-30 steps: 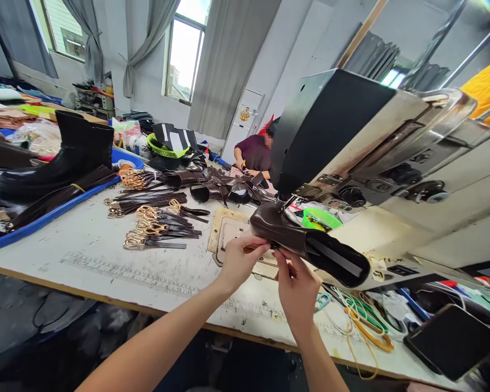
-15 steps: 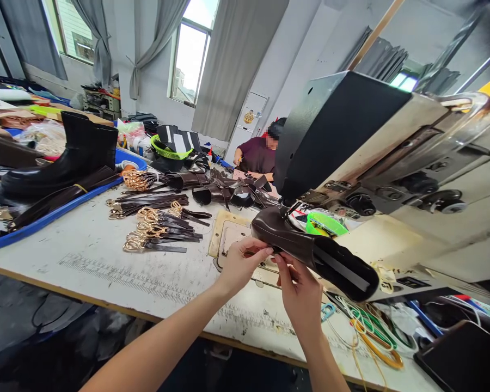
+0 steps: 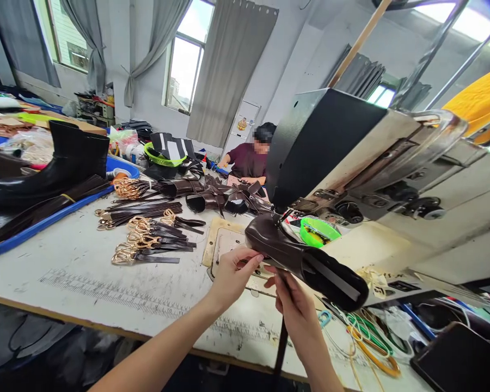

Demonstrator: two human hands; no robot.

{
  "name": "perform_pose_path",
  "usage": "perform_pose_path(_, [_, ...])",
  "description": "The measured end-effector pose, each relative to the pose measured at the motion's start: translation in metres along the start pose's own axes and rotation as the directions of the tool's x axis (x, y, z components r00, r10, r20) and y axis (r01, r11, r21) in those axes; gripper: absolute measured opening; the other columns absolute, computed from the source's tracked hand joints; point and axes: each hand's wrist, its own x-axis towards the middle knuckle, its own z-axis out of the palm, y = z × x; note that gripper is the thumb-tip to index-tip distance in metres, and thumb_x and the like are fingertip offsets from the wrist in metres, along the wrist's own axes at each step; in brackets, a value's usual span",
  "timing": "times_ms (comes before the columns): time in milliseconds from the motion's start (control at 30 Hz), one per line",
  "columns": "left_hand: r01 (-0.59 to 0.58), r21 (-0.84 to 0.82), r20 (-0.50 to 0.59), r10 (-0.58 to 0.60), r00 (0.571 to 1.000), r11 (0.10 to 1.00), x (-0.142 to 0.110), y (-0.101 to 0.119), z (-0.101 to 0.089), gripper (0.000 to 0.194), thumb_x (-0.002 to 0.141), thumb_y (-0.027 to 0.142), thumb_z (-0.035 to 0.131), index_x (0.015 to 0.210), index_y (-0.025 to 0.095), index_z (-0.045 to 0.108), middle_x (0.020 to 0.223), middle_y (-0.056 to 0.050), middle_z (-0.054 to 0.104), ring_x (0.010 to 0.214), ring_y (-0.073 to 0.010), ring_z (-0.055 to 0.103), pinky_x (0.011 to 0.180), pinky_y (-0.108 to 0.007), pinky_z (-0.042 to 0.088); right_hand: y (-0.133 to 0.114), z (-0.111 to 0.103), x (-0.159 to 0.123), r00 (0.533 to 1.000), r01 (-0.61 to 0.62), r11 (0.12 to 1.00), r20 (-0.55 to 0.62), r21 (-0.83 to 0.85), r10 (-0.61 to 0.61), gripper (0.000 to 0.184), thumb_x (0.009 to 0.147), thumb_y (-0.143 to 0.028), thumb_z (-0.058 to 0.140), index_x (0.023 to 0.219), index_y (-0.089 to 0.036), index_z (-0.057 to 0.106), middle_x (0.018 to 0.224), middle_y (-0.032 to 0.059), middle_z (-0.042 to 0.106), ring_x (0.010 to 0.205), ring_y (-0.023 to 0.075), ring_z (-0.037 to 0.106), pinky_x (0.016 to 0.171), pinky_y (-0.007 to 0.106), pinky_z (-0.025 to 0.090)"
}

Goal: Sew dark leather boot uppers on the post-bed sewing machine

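Facing the sewing machine [image 3: 335,147], we have a dark brown leather upper [image 3: 277,245] below its needle area, raised over the bench [image 3: 81,239]. The long axis of the upper slants: the rounded, closed end sits just left of the needle area, and the open end lies lower and to the right, below the machine's arm. From our fingers, the upper lies just beyond and slightly above, its near long side turned toward us.

Our left hand [image 3: 233,276] is the nearer to the rounded end, on the needle side of the machine; its thumb and fingertip press together right at the upper's near edge, though we cannot tell what is pinched between them. Our right hand [image 3: 298,302], in front of the machine's arm, is nearer the open end, and its fingers grasp a dark strap [image 3: 282,348]. That strap hangs with its long axis down toward us, over the front edge, so it runs across the line of the upper rather than along it. Whether its top joins the upper is hidden by our fingers.

Left of the machine we see straps with gold-coloured clasps [image 3: 141,237]; under its arm, a bright green basket [image 3: 320,231]; beyond it, a person in a purple top [image 3: 249,163].
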Motion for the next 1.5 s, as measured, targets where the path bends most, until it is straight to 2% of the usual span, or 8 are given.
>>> perform_pose_path(133, [0.001,0.033,0.010,-0.001,1.000,0.999,0.001,0.002,-0.002,0.023,0.094,0.039,0.065,0.094,0.016,0.071,0.096,-0.004,0.072,0.094,-0.0194,0.066,0.083,-0.037,0.054,0.003,0.000,0.003,0.997,-0.014,0.999,-0.079,-0.039,0.011,0.056,0.099,-0.067,0.042,0.103,-0.018,0.070,0.081,0.0052,0.064,0.061,0.0147,0.054,0.048,0.023,0.039])
perform_pose_path(267, [0.004,0.044,0.014,-0.004,1.000,0.999,0.001,0.004,-0.001,0.024,0.095,0.039,0.064,0.094,0.016,0.071,0.096,-0.004,0.071,0.094,-0.0191,0.066,0.080,-0.035,0.054,0.003,0.000,0.000,0.986,0.050,0.987,-0.151,-0.151,-0.073,0.045,0.094,-0.062,0.055,0.109,-0.022,0.068,0.102,0.0087,0.072,0.099,0.0251,0.066,0.083,0.034,0.052])
perform_pose_path(467, [0.012,0.048,0.010,-0.012,1.000,0.999,0.001,0.005,-0.001,0.022,0.095,0.037,0.064,0.093,0.016,0.071,0.094,-0.003,0.070,0.092,-0.0189,0.065,0.080,-0.035,0.053,-0.001,0.005,-0.003,0.950,0.137,0.932,-0.223,-0.337,-0.220,0.036,0.096,-0.054,0.055,0.101,-0.021,0.070,0.091,0.0077,0.075,0.074,0.0227,0.066,0.069,0.032,0.050])
perform_pose_path(733, [0.109,-0.006,0.024,-0.109,0.994,0.994,0.003,0.002,-0.003,0.022,0.094,0.036,0.066,0.090,0.015,0.069,0.088,-0.001,0.068,0.086,-0.0176,0.064,0.083,-0.037,0.053,0.000,0.003,0.006,0.907,0.250,0.845,-0.192,-0.473,-0.375,0.038,0.097,-0.051,0.054,0.108,-0.020,0.074,0.100,0.0118,0.078,0.085,0.0290,0.073,0.079,0.039,0.055])
perform_pose_path(1000, [0.233,-0.216,0.087,-0.219,0.972,0.948,0.010,-0.001,0.005,0.014,0.089,0.026,0.072,0.087,0.014,0.066,0.087,0.000,0.067,0.079,-0.0146,0.063,0.077,-0.032,0.054,-0.010,-0.002,0.025,0.864,0.357,0.769,-0.124,-0.531,-0.488,0.040,0.093,-0.054,0.056,0.100,-0.020,0.077,0.113,0.0143,0.075,0.121,0.0366,0.061,0.114,0.056,0.035])
perform_pose_path(1200, [0.129,-0.382,-0.103,-0.181,0.978,0.915,0.003,-0.002,0.006,0.014,0.089,0.023,0.072,0.084,0.015,0.061,0.079,0.003,0.062,0.075,-0.0138,0.062,0.076,-0.032,0.053,-0.004,-0.008,0.014,0.931,0.317,0.816,-0.008,-0.483,-0.366,0.044,0.096,-0.057,0.056,0.109,-0.019,0.074,0.086,0.0075,0.077,0.071,0.0232,0.073,0.072,0.033,0.059])
perform_pose_path(1333, [-0.015,-0.428,-0.330,-0.141,0.933,0.904,0.009,0.009,-0.019,0.014,0.093,0.028,0.067,0.096,0.016,0.060,0.088,0.001,0.061,0.082,-0.0152,0.061,0.079,-0.033,0.053,-0.002,-0.018,-0.010,0.955,0.290,0.844,0.078,-0.452,-0.286,0.051,0.100,-0.061,0.047,0.089,-0.019,0.074,0.059,0.0005,0.066,0.045,0.0148,0.061,0.045,0.022,0.048])
perform_pose_path(1500, [0.000,-0.499,-0.294,-0.169,0.941,0.866,0.043,0.035,-0.038,0.017,0.098,0.031,0.060,0.105,0.016,0.058,0.091,-0.001,0.064,0.079,-0.0149,0.065,0.076,-0.034,0.057,0.004,-0.013,-0.036,0.960,0.259,0.858,0.220,-0.444,-0.176,0.050,0.106,-0.058,0.033,0.110,-0.022,0.068,0.060,-0.0039,0.066,0.035,0.0133,0.055,0.044,0.022,0.047])
